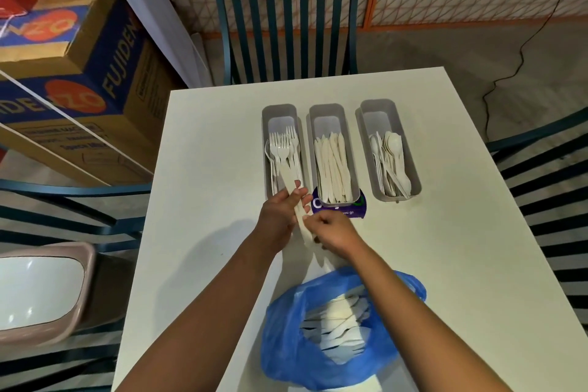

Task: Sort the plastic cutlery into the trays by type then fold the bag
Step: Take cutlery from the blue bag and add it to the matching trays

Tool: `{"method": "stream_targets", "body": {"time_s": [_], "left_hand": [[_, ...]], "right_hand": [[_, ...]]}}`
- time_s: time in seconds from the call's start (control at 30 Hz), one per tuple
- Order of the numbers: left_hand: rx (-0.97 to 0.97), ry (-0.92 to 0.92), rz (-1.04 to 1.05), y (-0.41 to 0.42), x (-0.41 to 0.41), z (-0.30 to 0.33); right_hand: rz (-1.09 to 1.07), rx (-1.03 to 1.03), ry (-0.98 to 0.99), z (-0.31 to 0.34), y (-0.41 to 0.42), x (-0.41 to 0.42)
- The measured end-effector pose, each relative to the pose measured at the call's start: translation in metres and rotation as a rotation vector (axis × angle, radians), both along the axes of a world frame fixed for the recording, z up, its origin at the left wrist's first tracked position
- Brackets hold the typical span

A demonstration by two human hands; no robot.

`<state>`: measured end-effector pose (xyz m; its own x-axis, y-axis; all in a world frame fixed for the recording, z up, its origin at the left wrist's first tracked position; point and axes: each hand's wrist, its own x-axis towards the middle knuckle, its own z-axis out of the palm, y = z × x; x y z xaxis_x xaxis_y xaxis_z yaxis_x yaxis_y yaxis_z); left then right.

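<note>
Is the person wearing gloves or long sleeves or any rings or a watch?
No. The left hand and the right hand are both bare, with no gloves. Both forearms are bare right down to the bottom edge of the picture, so no sleeves show. No rings, watch or bracelets can be seen on either one.

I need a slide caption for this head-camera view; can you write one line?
Both hands, left hand and right hand, hold white plastic cutlery between the blue bag and three sorted trays.

Box [105, 73]: "FUJIDENZO" in yellow on blue, partly cut off.
Upper box [47, 22]: "NZO".
Purple label [350, 210] under middle tray [334, 153]: "you go".
</note>
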<state>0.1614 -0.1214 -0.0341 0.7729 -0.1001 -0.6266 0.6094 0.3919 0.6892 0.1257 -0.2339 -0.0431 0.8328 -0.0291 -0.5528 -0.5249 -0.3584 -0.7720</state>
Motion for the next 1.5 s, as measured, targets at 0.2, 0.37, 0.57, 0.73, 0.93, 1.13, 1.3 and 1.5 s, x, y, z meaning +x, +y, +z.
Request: {"method": "stream_targets", "body": {"time_s": [0.2, 0.37, 0.57, 0.73, 0.93, 1.13, 1.3, 1.5], "left_hand": [[0.084, -0.032, -0.034, 0.006, -0.004, -0.003], [0.209, -0.067, -0.157, 0.010, -0.011, -0.007], [0.223, -0.045, -0.080, 0.010, -0.011, -0.007], [0.227, -0.011, -0.074, 0.013, -0.009, -0.010], [0.254, 0.017, -0.109, 0.011, -0.006, -0.011], [0.323, 0.002, -0.188, -0.004, -0.005, -0.006], [0.369, -0.184, -0.304, -0.017, -0.004, -0.004], [0.480, -0.321, -0.327, -0.029, 0.003, -0.005]], "right_hand": [[-0.165, 0.115, -0.046, -0.006, 0.018, -0.006], [-0.283, 0.205, -0.020, -0.004, 0.014, -0.006], [-0.385, 0.020, 0.030, -0.007, -0.009, 0.014], [-0.398, -0.138, -0.036, -0.001, -0.038, 0.049], [-0.372, -0.161, -0.154, 0.009, -0.047, 0.070], [-0.264, -0.118, -0.209, -0.009, -0.047, 0.011], [-0.160, -0.417, -0.091, -0.035, -0.059, -0.023], [0.179, -0.727, 0.363, -0.043, -0.060, -0.029]]}}
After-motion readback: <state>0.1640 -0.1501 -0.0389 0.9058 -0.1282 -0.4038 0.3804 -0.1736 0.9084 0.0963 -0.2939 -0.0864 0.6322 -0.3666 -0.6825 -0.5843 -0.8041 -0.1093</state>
